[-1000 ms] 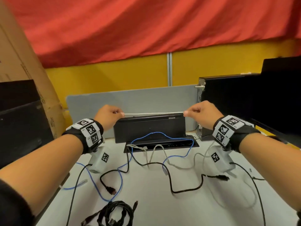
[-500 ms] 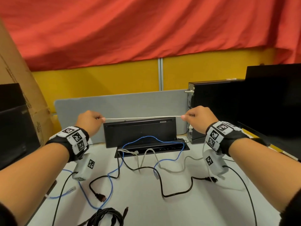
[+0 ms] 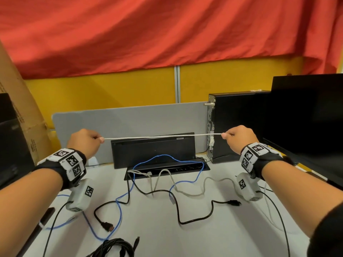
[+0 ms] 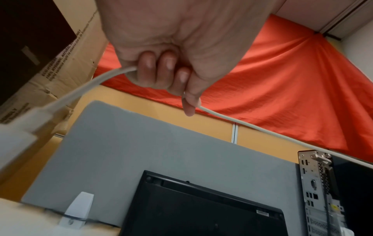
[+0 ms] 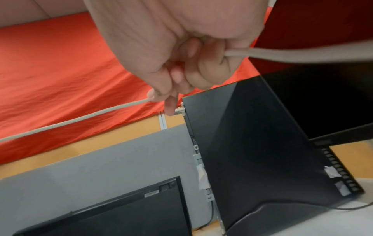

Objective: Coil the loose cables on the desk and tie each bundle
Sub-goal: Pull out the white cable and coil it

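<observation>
A white cable (image 3: 163,136) is stretched taut and level in the air between my two hands, above the desk. My left hand (image 3: 87,141) grips one end in a fist; in the left wrist view the white cable (image 4: 252,127) leaves my left hand (image 4: 165,75) past the thumb, and a white plug end hangs out at the left. My right hand (image 3: 239,138) grips the other side; in the right wrist view the white cable (image 5: 80,118) runs through the curled right hand (image 5: 181,76). On the desk lie a blue cable (image 3: 118,210), a black cable (image 3: 178,210), a grey cable (image 3: 204,184) and a coiled black bundle (image 3: 115,247).
A black cable box (image 3: 154,151) with an open tray stands behind the loose cables. A grey partition (image 3: 130,119) runs along the back. A black computer tower (image 3: 241,123) and a monitor (image 3: 311,115) are at the right, a cardboard box (image 3: 18,101) at the left.
Both hands have pulled farther apart, so the taut white stretch between them is longer. The head view has swung a little to the left.
</observation>
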